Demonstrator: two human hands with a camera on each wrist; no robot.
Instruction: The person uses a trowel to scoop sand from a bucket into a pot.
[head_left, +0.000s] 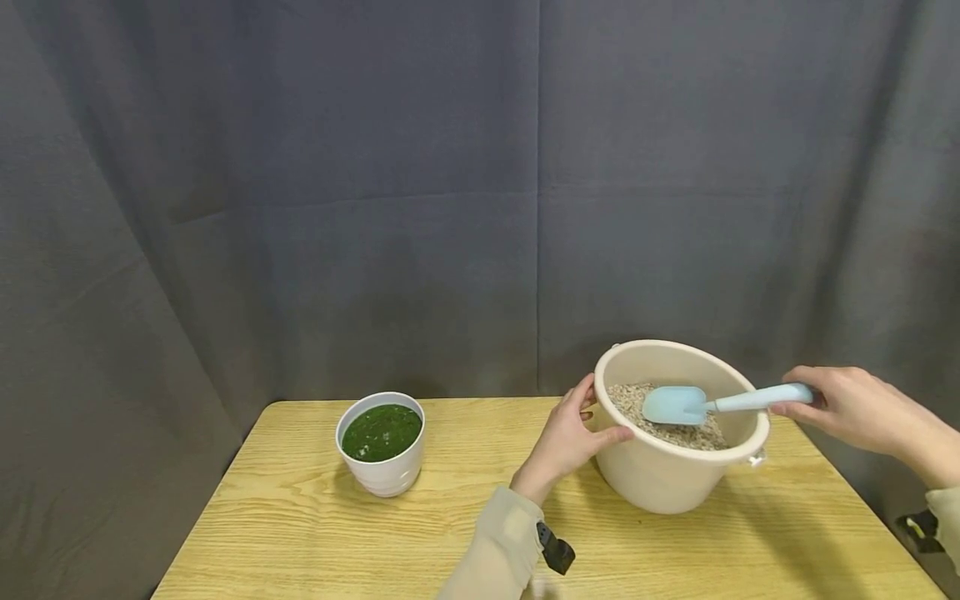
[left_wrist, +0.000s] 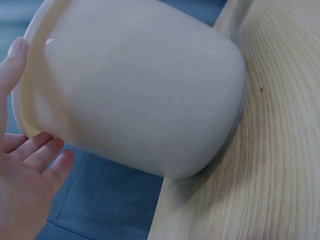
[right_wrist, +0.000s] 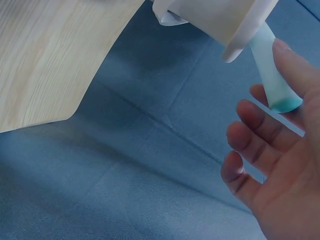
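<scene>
A cream bucket (head_left: 660, 483) stands tilted at the right of the table, with coarse beige granules (head_left: 630, 400) inside. My left hand (head_left: 564, 437) holds its near-left rim, the thumb along the front and the fingers round the side. In the left wrist view the fingertips (left_wrist: 62, 157) touch the bucket's wall just below the rim. Over the granules lies the pale blue blade of a scoop (head_left: 675, 406); whether it carries any cannot be told. Its handle crosses the right rim, where my right hand (head_left: 862, 408) pinches the end between thumb and index finger. The other fingers curl loosely.
A white pot (head_left: 393, 475) with a dark green surface inside stands on the table's left half. The light wooden table (head_left: 300, 533) ends just beyond the bucket on the right. Grey curtain (head_left: 420, 200) hangs behind and at both sides.
</scene>
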